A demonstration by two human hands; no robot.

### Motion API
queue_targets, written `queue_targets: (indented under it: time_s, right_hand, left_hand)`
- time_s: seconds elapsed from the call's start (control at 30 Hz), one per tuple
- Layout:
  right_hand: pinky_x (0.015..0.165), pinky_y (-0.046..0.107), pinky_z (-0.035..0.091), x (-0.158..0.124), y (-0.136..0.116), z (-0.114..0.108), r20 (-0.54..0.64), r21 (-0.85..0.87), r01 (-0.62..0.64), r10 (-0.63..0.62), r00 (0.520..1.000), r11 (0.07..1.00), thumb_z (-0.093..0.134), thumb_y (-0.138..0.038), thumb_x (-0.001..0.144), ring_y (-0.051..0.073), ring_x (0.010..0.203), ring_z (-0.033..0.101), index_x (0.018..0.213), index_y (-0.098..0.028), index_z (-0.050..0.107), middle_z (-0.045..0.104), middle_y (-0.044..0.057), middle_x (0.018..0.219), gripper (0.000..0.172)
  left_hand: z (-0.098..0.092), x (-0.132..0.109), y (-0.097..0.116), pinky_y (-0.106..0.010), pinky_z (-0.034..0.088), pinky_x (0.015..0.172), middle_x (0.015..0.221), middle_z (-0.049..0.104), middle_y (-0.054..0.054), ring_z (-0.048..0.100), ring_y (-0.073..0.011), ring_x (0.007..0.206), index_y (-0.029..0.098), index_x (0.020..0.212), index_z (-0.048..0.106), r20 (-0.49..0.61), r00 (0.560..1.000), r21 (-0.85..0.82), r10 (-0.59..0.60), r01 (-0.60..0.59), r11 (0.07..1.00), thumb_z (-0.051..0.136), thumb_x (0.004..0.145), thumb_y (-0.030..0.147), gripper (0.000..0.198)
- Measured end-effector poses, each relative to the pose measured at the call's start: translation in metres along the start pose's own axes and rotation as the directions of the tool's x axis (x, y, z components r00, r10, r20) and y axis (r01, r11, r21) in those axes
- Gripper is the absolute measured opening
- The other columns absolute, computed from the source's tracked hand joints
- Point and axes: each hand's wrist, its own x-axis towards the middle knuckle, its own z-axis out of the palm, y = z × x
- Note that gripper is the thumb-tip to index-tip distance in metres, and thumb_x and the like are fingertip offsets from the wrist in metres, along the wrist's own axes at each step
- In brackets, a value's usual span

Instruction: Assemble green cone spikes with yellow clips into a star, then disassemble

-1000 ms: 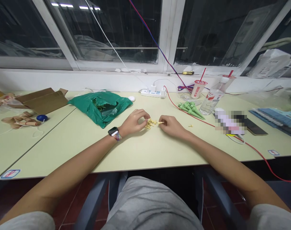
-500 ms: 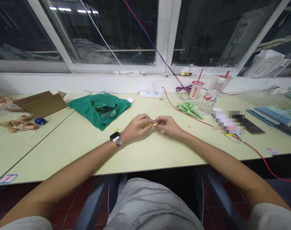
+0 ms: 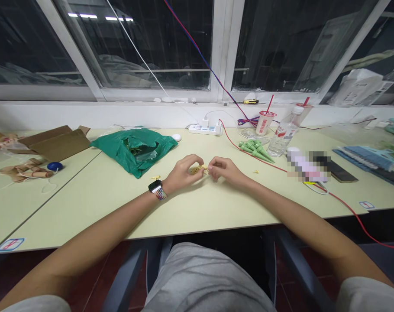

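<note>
Here we go, both forearms stretched out over the pale green table (image 3: pixel 86 216), wrists low, hands meeting in the middle! The left hand (image 3: pixel 183 172), black watch (image 3: pixel 155 186) on its wrist, curls into a narrow pinch on a small cluster of pale yellow pieces (image 3: pixel 198 170). The right hand (image 3: pixel 225 170) comes in from the other side, its fingertips (image 3: pixel 210 167) closed tight against that cluster, which sits right of the crumpled green plastic bag (image 3: pixel 135 151).

Around that bag now: a tiny loose yellow piece (image 3: pixel 155 177) lies just off its lower right edge, and a brown cardboard box (image 3: pixel 56 143) sprawls open to its left. Further right stand a bunch of green paper cones (image 3: pixel 257 150) and a clear plastic water bottle (image 3: pixel 284 132). A white power strip (image 3: pixel 205 129) sits behind it, under a dark window (image 3: pixel 132 47).
</note>
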Motion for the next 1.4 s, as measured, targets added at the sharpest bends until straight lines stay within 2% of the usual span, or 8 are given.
queue_targets:
  time_s: [0.13, 0.37, 0.67, 0.9, 1.07, 1.23, 1.3, 1.4]
  right_hand:
    - [0.063, 0.028, 0.054, -0.001, 0.002, 0.001, 0.033, -0.025, 0.012, -0.011, 0.999, 1.0, 0.08, -0.057, 0.089, 0.013, 0.063, 0.063, 0.091, -0.019, 0.07, 0.069, 0.0, 0.076, 0.04]
    - [0.063, 0.028, 0.055, 0.0, 0.002, 0.0, 0.033, -0.067, 0.013, -0.011, 0.999, 0.998, 0.077, -0.057, 0.09, 0.014, 0.063, 0.064, 0.088, -0.018, 0.072, 0.066, -0.001, 0.067, 0.04]
    - [0.059, 0.027, 0.053, 0.001, 0.0, -0.006, 0.058, -0.144, 0.011, -0.002, 0.998, 0.99, 0.077, -0.054, 0.089, 0.014, 0.061, 0.062, 0.085, -0.015, 0.078, 0.068, 0.002, 0.069, 0.039]
    - [0.058, 0.026, 0.052, 0.001, -0.002, -0.01, 0.095, -0.176, 0.004, 0.013, 0.995, 0.984, 0.081, -0.053, 0.085, 0.014, 0.06, 0.065, 0.083, -0.015, 0.077, 0.069, 0.002, 0.068, 0.038]
    - [0.059, 0.026, 0.05, -0.002, 0.0, -0.012, 0.091, -0.259, 0.047, -0.024, 0.996, 0.965, 0.079, -0.046, 0.089, 0.015, 0.061, 0.066, 0.087, -0.016, 0.076, 0.07, 0.001, 0.07, 0.029]
    - [0.07, 0.028, 0.05, -0.008, -0.002, -0.009, 0.136, -0.486, 0.298, -0.265, 0.955, 0.822, 0.071, -0.029, 0.096, 0.015, 0.073, 0.064, 0.09, -0.019, 0.074, 0.072, 0.003, 0.083, 0.012]
    - [0.072, 0.029, 0.05, -0.009, -0.002, -0.008, 0.157, -0.53, 0.364, -0.333, 0.93, 0.766, 0.068, -0.027, 0.098, 0.015, 0.075, 0.063, 0.093, -0.02, 0.073, 0.072, 0.004, 0.088, 0.01]
    - [0.073, 0.029, 0.05, -0.009, 0.0, -0.008, 0.154, -0.53, 0.405, -0.386, 0.91, 0.745, 0.067, -0.028, 0.1, 0.015, 0.075, 0.063, 0.096, -0.021, 0.073, 0.072, 0.004, 0.091, 0.01]
  left_hand:
    - [0.003, 0.001, 0.002, -0.035, 0.055, 0.083, 0.099, 0.071, -0.008, 0.068, -0.021, 0.091, 0.021, 0.105, 0.069, 0.013, 0.994, 0.002, 0.108, -0.108, 0.994, 0.064, 0.104, 0.03, 0.01]
    - [0.001, 0.002, -0.002, -0.04, 0.056, 0.086, 0.104, 0.073, -0.011, 0.068, -0.0243, 0.097, 0.022, 0.112, 0.071, 0.043, 0.978, 0.081, 0.202, -0.205, 0.975, 0.066, 0.104, 0.03, 0.013]
    - [0.002, 0.0, -0.012, -0.038, 0.055, 0.079, 0.09, 0.073, -0.008, 0.066, -0.0219, 0.085, 0.021, 0.105, 0.073, 0.083, 0.954, 0.156, 0.288, -0.298, 0.942, 0.068, 0.105, 0.036, 0.016]
    - [0.001, 0.001, -0.012, -0.035, 0.054, 0.076, 0.087, 0.072, -0.008, 0.066, -0.0207, 0.082, 0.02, 0.101, 0.074, 0.138, 0.945, 0.141, 0.297, -0.316, 0.938, 0.064, 0.107, 0.038, 0.021]
    - [-0.002, 0.002, -0.004, -0.032, 0.052, 0.073, 0.082, 0.072, -0.006, 0.067, -0.0199, 0.08, 0.021, 0.096, 0.074, 0.165, 0.969, 0.025, 0.185, -0.192, 0.981, 0.06, 0.109, 0.037, 0.026]
    - [-0.001, 0.0, 0.0, -0.028, 0.045, 0.066, 0.075, 0.07, -0.002, 0.062, -0.0148, 0.067, 0.019, 0.08, 0.067, 0.162, 0.983, -0.015, -0.084, 0.088, 0.996, 0.06, 0.108, 0.04, 0.035]
    - [0.001, -0.002, 0.001, -0.027, 0.044, 0.063, 0.074, 0.069, 0.0, 0.061, -0.014, 0.065, 0.02, 0.084, 0.065, 0.171, 0.973, -0.057, -0.153, 0.165, 0.985, 0.06, 0.107, 0.04, 0.031]
    - [0.001, -0.002, 0.002, -0.025, 0.047, 0.064, 0.079, 0.071, 0.001, 0.064, -0.0153, 0.071, 0.021, 0.103, 0.068, 0.159, 0.969, -0.116, -0.191, 0.21, 0.971, 0.061, 0.105, 0.04, 0.021]
